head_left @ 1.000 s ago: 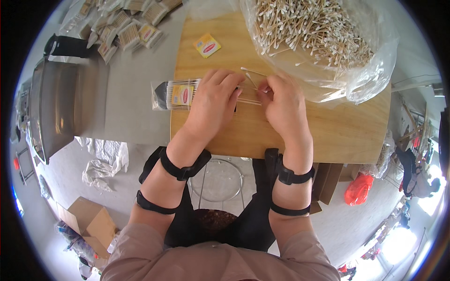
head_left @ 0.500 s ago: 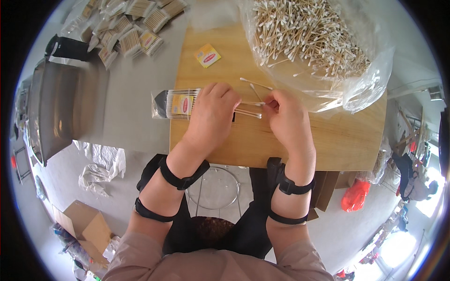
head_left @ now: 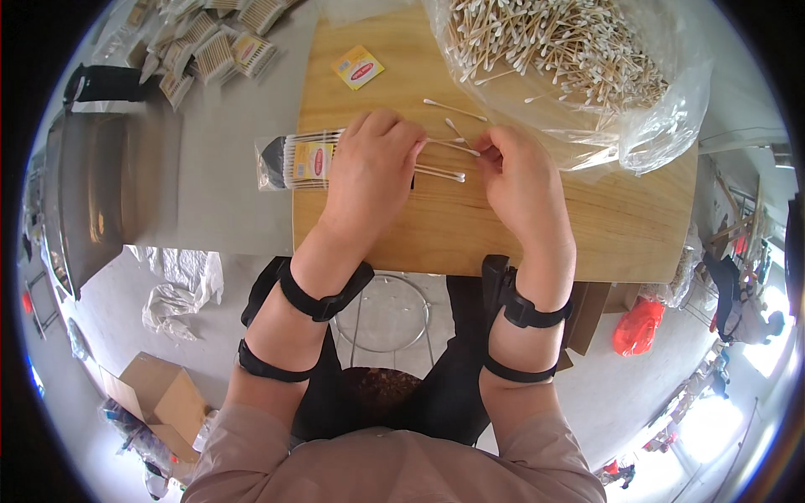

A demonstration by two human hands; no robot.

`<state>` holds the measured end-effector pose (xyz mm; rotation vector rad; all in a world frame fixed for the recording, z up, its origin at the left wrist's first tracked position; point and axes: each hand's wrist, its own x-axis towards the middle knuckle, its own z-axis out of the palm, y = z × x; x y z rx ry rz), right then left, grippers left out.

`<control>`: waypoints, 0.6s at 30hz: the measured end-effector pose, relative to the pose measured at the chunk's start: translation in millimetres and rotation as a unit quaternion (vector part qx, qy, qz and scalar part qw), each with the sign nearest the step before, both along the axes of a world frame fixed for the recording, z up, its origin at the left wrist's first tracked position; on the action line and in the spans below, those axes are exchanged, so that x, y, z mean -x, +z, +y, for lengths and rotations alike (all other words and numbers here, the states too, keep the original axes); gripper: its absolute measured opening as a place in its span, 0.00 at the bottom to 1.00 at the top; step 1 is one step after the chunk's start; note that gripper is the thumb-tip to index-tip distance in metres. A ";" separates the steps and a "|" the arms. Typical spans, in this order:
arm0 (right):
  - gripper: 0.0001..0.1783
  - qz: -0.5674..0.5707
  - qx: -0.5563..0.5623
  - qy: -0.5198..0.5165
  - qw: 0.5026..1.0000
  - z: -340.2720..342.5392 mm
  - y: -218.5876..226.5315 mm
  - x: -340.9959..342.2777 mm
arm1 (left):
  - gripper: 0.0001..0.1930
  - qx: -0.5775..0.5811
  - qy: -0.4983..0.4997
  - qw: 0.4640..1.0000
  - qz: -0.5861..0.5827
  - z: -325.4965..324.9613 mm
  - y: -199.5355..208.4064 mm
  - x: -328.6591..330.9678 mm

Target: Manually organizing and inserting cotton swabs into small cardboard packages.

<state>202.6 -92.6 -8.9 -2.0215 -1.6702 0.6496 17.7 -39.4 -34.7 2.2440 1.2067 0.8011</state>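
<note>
From my head view, cotton swabs (head_left: 442, 173) show between the left hand (head_left: 375, 163) and the right hand (head_left: 521, 174) over the tabletop (head_left: 587, 226), right of a swab packet (head_left: 314, 160); both grips look narrow, but I cannot tell whether either holds a swab.

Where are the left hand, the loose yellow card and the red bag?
Left hand (head_left: 373, 168): head view, back of the hand.
Loose yellow card (head_left: 359, 67): head view, its middle.
Red bag (head_left: 638, 329): head view, its side.

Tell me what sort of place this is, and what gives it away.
Probably a packing workshop: a big clear bag holds loose cotton swabs, filled swab packs lie heaped on the grey surface, and an open cardboard box sits on the floor.
</note>
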 end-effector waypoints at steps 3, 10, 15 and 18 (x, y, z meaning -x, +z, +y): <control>0.05 0.016 -0.003 0.001 1.000 -0.3 0.8 1.5 | 0.03 -0.001 0.001 1.000 0.005 0.6 -1.1 -0.1; 0.06 0.009 -0.005 -0.001 1.000 -1.9 -2.6 -0.8 | 0.03 0.009 -0.017 1.000 0.011 -1.6 -1.6 2.5; 0.05 0.004 -0.019 -0.009 1.000 -2.2 -1.7 -1.7 | 0.09 0.024 -0.026 0.999 0.026 -2.5 0.0 7.8; 0.05 0.006 -0.021 -0.014 1.000 -1.0 -2.3 -3.0 | 0.10 0.025 -0.046 0.998 0.020 0.4 -0.1 7.9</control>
